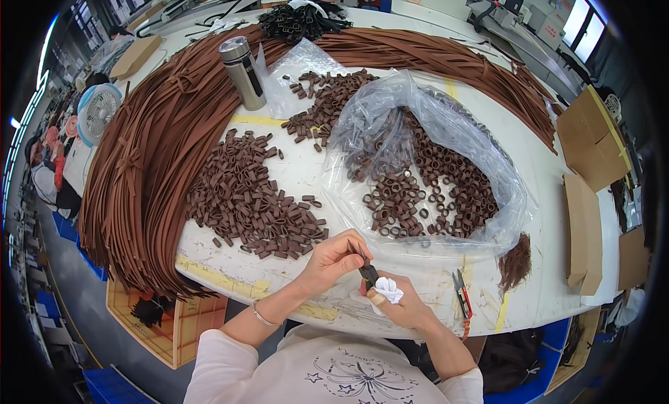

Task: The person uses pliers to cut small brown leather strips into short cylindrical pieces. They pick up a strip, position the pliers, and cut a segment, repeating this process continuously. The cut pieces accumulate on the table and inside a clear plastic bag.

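Note:
Near the table's front edge, my left hand (pixel 333 264) pinches a small dark brown piece (pixel 357 251); its exact shape is mostly hidden by the fingers. Close beside it, my right hand (pixel 403 306) is wrapped round dark-jawed pliers (pixel 369 273), with a crumpled white cloth (pixel 387 290) in the same grip. The jaws point up toward the left fingertips; I cannot tell whether they touch the piece. A tan wrap covers one right-hand finger. Ahead and to the left lies a pile of small brown strap loops (pixel 251 202). A clear plastic bag (pixel 512 188) holds more loops, its mouth toward me.
Long brown straps (pixel 150 174) arc along the left and far sides. A steel flask (pixel 242 73) stands by another loop heap (pixel 320 104). Red-handled scissors (pixel 463 299) and a tuft of brown threads (pixel 516 262) lie right. Cardboard boxes (pixel 584 237) border the right edge.

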The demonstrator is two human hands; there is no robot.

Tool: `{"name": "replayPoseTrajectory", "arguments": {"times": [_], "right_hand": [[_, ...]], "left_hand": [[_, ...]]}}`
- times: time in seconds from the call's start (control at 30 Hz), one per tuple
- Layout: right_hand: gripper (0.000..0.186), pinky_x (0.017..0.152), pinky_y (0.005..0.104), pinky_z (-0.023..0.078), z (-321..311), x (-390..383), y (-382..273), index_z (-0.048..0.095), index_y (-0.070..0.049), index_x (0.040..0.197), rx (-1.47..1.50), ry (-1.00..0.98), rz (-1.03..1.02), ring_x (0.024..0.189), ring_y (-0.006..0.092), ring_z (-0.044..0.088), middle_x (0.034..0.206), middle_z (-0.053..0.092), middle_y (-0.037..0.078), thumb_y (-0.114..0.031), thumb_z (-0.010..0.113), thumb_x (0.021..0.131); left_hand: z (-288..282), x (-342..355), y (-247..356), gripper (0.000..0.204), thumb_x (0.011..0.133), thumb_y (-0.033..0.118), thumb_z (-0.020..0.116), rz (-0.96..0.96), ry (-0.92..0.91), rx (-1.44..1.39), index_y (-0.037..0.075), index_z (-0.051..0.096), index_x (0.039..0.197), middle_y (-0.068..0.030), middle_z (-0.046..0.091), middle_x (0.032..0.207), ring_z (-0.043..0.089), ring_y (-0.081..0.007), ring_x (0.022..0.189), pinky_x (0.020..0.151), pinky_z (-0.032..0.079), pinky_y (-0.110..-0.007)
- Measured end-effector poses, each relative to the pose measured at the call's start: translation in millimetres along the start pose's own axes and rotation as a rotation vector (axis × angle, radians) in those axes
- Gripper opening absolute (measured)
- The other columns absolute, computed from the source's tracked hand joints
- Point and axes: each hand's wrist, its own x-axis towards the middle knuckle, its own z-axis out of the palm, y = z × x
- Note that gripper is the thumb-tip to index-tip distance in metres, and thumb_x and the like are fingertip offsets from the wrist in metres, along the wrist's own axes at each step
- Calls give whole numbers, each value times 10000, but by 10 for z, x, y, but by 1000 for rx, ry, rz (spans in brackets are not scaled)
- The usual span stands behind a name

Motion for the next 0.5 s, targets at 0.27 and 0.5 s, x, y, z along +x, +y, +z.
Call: {"name": "replayPoseTrajectory", "arguments": {"times": [0.27,0.5], "right_hand": [[137,521,254,392,5,9,52,530,-14,815,10,43,83,549,148,477,669,512,60,-151,524,806],[171,536,235,383,10,16,-57,528,-22,860,-3,64,130,589,81,451,669,508,16,-187,536,814]], "left_hand": [[-34,30,-67,215,814,220,555,-123,45,-163,7,543,833,-32,479,806,450,-98,707,646,373,-215],[-60,3,-83,146,785,135,583,-121,35,-127,10,540,848,-7,475,832,460,-63,779,715,378,-206]]}}
